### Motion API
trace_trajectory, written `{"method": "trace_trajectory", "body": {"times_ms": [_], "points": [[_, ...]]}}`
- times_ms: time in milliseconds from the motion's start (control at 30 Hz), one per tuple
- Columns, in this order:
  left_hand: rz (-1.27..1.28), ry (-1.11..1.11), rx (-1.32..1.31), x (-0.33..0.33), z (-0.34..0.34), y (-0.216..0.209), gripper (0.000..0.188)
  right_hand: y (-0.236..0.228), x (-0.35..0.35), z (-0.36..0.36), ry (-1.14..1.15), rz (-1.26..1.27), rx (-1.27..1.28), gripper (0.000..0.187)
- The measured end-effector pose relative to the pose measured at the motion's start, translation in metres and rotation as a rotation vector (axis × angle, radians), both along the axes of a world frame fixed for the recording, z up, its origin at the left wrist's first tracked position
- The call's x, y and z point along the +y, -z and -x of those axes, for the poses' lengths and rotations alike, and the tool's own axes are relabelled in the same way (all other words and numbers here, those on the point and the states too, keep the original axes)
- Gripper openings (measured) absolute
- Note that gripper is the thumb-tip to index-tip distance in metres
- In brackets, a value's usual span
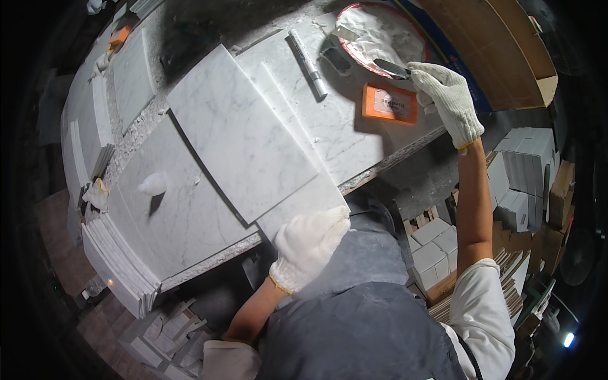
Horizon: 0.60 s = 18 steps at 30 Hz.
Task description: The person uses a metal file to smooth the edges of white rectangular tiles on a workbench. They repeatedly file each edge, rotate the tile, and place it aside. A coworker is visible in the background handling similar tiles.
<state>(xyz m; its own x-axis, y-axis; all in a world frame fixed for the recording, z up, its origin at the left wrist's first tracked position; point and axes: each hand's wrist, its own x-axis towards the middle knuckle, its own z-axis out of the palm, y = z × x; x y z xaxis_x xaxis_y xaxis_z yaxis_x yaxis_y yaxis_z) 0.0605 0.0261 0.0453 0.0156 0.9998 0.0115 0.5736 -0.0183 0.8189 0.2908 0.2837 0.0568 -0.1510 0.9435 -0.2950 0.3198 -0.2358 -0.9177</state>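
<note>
Right arm was extended forward; right hand [446, 98] closed on a putty knife [391, 67], blade at the paste bowl [358, 63] ahead-left of it. Left arm bent, left hand [310, 246] half-curled over marble slab [303, 201] corner; couldn't tell if gripping.

2 hands [310, 248]: white knit gloves [448, 101], yellow cuff edging [469, 145] | white sleeves [484, 313] | dark grey apron [361, 335]
</note>
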Motion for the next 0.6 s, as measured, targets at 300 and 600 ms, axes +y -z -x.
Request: {"method": "trace_trajectory", "body": {"times_ms": [300, 600], "points": [[-0.026, 0.012, -0.012, 0.003, 0.001, 0.001, 0.017, -0.013, -0.038, 0.006, 0.042, -0.085, 0.019, 0.035], [-0.052, -0.021, -0.02, -0.001, 0.001, 0.003, 0.022, 0.021, -0.132, 0.059, -0.007, 0.349, 0.184, 0.026]]}}
